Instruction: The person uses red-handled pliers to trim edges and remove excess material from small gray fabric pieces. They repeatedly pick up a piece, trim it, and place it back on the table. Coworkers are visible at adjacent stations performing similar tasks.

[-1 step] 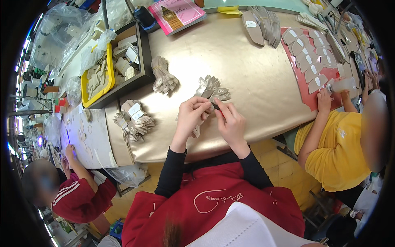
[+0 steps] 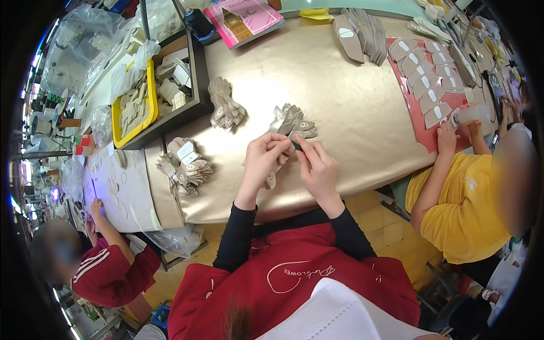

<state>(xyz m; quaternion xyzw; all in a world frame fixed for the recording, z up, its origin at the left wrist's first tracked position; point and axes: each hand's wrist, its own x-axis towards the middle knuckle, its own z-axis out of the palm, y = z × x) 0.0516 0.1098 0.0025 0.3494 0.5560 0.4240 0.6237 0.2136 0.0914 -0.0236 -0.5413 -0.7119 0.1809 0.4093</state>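
Both my hands meet over the gold-coloured table, close to its near edge. My left hand (image 2: 266, 161) is closed in a pinch on a small grey-beige cut piece, mostly covered by the fingers. In my right hand (image 2: 320, 173) is a slim black-and-red tool (image 2: 297, 146), its tip against the piece at my left fingertips; its exact kind cannot be made out. Just beyond my fingers lies a loose pile of similar grey pieces (image 2: 290, 120). Another piece (image 2: 271, 181) shows beneath my left hand.
Left of my hands lie two bundles of grey pieces (image 2: 225, 105) (image 2: 187, 165). A dark tray (image 2: 197, 73) holds a yellow bin (image 2: 152, 107). A pink book (image 2: 242, 21) lies at the back. On the right, a co-worker in yellow (image 2: 462, 207) holds a bottle by a red board (image 2: 422, 133).
My hands keep the same position. At the right, the bottle in the co-worker's hand has shifted very slightly.
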